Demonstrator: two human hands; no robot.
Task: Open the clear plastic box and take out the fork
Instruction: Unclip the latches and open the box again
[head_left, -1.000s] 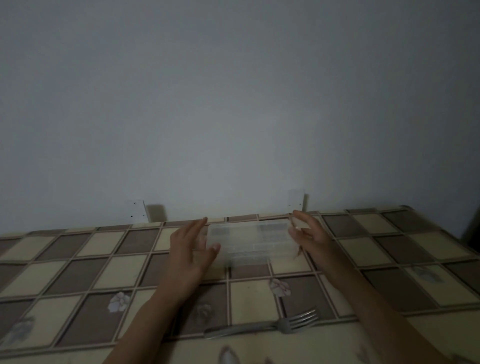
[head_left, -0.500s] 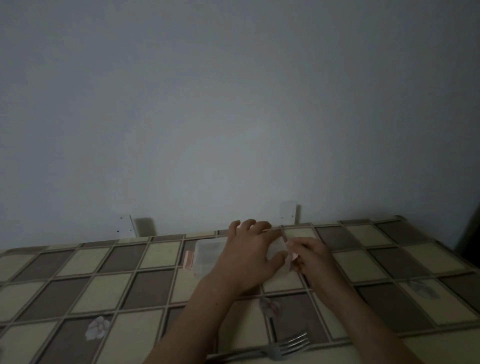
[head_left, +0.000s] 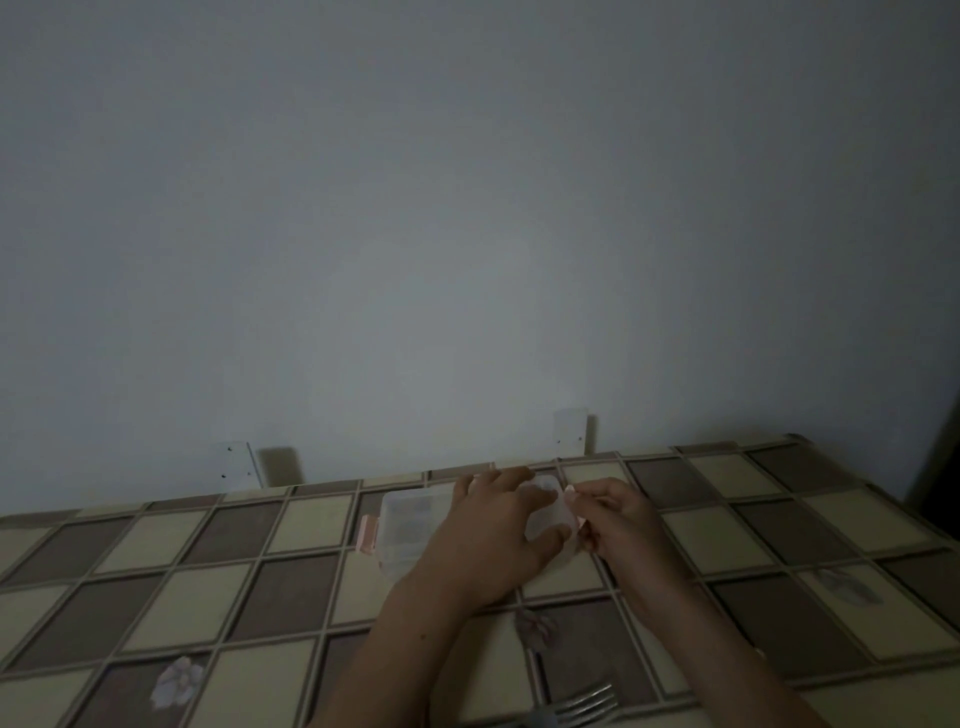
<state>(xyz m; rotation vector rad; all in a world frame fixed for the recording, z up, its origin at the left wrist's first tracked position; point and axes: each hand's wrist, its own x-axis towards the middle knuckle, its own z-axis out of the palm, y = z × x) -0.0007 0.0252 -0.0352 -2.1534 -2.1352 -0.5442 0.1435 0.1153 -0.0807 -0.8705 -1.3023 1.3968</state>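
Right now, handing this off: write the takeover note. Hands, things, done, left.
Left hand: draped over the clear plastic box, fingers curled over its far edge, holding it on the table.
Right hand: fingers pinch the box's right end, apparently at a latch.
Box: lid looks closed; the pink latch on its left end is untouched. Contents can't be made out.
A fork lies on the table at the near edge, outside the box.
Done: box steadied.
Left: release the latches, lift the lid, take out the fork if one is inside.
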